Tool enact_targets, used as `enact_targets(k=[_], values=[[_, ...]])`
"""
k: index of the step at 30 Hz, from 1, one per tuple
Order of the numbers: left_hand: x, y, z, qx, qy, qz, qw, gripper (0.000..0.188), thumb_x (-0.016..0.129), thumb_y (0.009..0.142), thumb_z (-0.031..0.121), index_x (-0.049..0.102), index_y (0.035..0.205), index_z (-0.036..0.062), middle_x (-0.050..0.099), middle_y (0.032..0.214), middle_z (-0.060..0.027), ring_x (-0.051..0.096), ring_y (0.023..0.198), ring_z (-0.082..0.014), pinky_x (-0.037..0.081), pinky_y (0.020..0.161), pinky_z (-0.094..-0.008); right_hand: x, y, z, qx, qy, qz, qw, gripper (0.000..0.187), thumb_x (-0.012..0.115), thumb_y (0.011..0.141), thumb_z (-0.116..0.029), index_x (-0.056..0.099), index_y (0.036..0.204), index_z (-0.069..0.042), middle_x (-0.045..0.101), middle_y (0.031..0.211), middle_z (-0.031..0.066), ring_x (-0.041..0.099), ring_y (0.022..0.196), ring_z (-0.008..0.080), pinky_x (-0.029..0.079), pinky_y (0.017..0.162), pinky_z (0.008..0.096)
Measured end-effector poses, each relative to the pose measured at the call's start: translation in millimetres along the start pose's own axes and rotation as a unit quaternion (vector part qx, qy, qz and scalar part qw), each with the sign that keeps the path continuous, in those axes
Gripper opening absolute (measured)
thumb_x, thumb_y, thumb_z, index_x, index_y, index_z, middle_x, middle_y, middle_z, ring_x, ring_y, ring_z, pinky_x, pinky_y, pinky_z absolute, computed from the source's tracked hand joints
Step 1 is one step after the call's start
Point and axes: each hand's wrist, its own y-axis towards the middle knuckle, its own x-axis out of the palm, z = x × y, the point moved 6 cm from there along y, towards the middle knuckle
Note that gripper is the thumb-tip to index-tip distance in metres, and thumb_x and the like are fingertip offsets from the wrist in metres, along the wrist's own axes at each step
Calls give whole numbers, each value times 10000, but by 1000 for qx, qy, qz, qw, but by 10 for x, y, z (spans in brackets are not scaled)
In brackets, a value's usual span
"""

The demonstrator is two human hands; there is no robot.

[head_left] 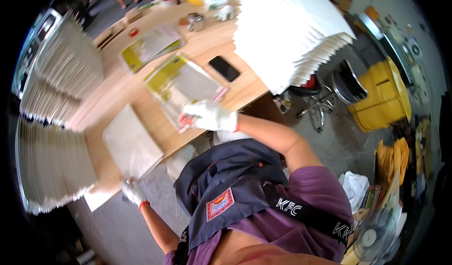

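Nearest, at the near left edge of the wooden surface, the gloved left hand has its fingertips at the near corner of a plain white sheet; blur hides whether they pinch it or merely touch it. The gloved right hand lies with bent fingers over the near edge of a yellow-green and grey printed packet, by a reddish corner; whether it pinches or presses cannot be told. The white sheet lies flat, left of this packet and apart from the stacks. A tall pale stack stands at the near left. Just right of the packet is a black phone; beyond lie a second printed packet and, at the far left, another pale stack. A high white stack fills the far right. Judging by these piles, the work is under way with plenty left: one sheet is laid out singly, while no finished piece can be told apart. Farther off are a red ring and a shiny metal object.
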Motion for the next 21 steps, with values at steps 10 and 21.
enact_targets(k=[10, 21], values=[[370, -343, 1533, 269, 158, 133, 941, 472, 613, 793, -4, 442, 1233, -15, 391, 1405, -183, 336, 1313, -384, 307, 1058, -482, -3982, -2295, -221, 13, 89, 696, 713, 258, 477, 945, -282, 561, 817, -74, 550, 640, 12, 483, 469, 77, 379, 406, 220], [1128, -476, 2332, 320, 39, -17, 946, 592, 621, 724, -58, 488, 1285, 74, 422, 1383, -169, 332, 1328, -346, 315, 1058, -416, -4536, -2748, 602, 259, 183, 579, 751, 229, 519, 920, -301, 623, 922, -97, 543, 693, -21, 365, 480, 43, 289, 410, 189]])
